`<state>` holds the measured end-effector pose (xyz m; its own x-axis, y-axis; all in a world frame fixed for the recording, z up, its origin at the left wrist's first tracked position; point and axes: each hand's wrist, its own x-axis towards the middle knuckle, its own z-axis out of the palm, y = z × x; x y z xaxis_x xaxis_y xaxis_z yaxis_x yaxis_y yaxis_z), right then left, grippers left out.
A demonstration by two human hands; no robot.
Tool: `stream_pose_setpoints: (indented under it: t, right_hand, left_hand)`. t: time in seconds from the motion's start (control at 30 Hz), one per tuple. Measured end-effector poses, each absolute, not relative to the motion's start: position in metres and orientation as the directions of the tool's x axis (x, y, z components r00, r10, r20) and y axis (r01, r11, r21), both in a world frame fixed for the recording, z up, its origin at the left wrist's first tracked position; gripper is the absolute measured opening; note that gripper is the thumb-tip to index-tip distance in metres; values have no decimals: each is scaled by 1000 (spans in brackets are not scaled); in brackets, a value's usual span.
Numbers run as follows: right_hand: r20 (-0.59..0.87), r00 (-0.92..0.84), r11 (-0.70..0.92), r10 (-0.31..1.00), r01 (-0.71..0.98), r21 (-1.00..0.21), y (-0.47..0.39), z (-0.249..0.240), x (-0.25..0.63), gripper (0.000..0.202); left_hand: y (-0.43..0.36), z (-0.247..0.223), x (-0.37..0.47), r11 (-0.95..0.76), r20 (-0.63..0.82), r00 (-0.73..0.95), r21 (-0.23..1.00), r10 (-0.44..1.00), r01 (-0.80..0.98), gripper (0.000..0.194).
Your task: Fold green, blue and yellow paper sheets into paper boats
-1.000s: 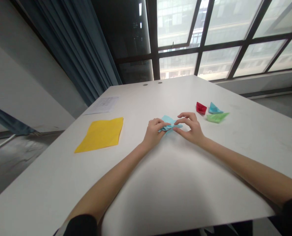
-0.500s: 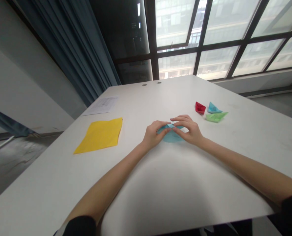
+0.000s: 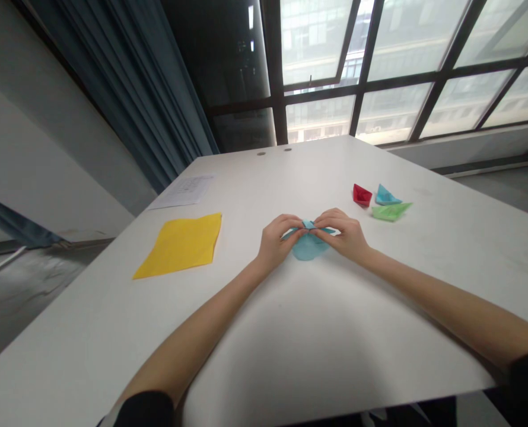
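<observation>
A light blue sheet of folding paper, partly folded, is pinched between my two hands just above the white table. My left hand grips its upper left edge between thumb and fingers. On the other side my right hand pinches the upper right part, its fingertips nearly meeting those of the left. A small folded flap shows between the fingertips, while the paper's lower part hangs rounded below them. My fingers cover both side edges.
Right of my hands stand a red paper boat, a blue paper boat and a green paper boat. Yellow paper sheets lie to the left on the white table. Behind them is a printed sheet.
My right hand's raised fingers have come down and closed onto the paper's top edge. The blue paper has shifted slightly, and its small flap stands out more between my fingertips.
</observation>
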<state>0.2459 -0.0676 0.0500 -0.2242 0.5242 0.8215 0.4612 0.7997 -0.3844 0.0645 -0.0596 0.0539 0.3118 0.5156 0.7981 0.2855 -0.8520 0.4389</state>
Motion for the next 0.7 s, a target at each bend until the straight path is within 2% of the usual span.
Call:
stream_pose_setpoints:
  t: [0.3, 0.57, 0.7]
  right_hand:
    - [814, -179, 770, 552, 483, -416, -68, 50, 245, 7]
    - [764, -202, 747, 613, 463, -477, -72, 54, 245, 14]
    - [783, -178, 753, 596, 463, -468, -72, 54, 245, 8]
  left_hand:
    - [-62, 54, 68, -761, 729, 227, 590, 645, 270, 10]
    - [-63, 55, 68, -784, 751, 231, 569, 618, 248, 7]
    - [-62, 56, 67, -788, 751, 252, 546, 611, 284, 9]
